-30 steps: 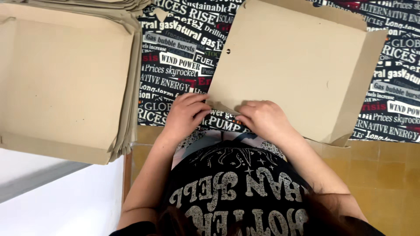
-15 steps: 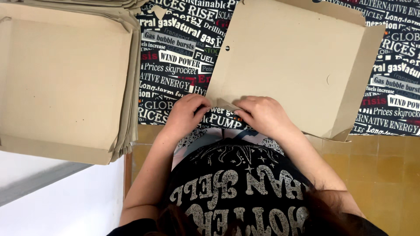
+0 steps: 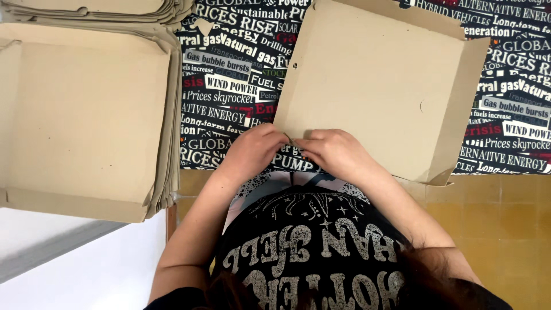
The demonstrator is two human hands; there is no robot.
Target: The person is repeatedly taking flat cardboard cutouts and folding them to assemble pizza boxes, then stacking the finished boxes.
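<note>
**Hands close in on the box's near edge**

Little has shifted since the earlier frames: both hands have drawn slightly closer together at the near edge of the box point(image 3: 373, 86), and the box itself has barely turned.

The box, a half-folded brown cardboard tray, lies tilted on the printed cloth point(image 3: 229, 86), its right and far walls raised and its near left corner hanging toward the person's body. The left hand point(image 3: 252, 152) and right hand point(image 3: 336, 152) meet at that near edge, knuckles up, wrists bent down from forearms that come in from below. Fingers of both hands are curled narrow and appear to pinch a small flap or fold of the card between them; the fingertips are tucked under, so I cannot tell exactly how much card each one grips.

Risks, as I judge them: with the pinch so small and so near one corner, the thin card could tear or crease off its scored line if the hands pull unevenly. The raised right wall looks unlocked and might flop outward. The box also overhangs the cloth's near edge, so a firm push could slide it.

A stack point(image 3: 86, 120) of similar flat boxes sits well apart to the left.
</note>
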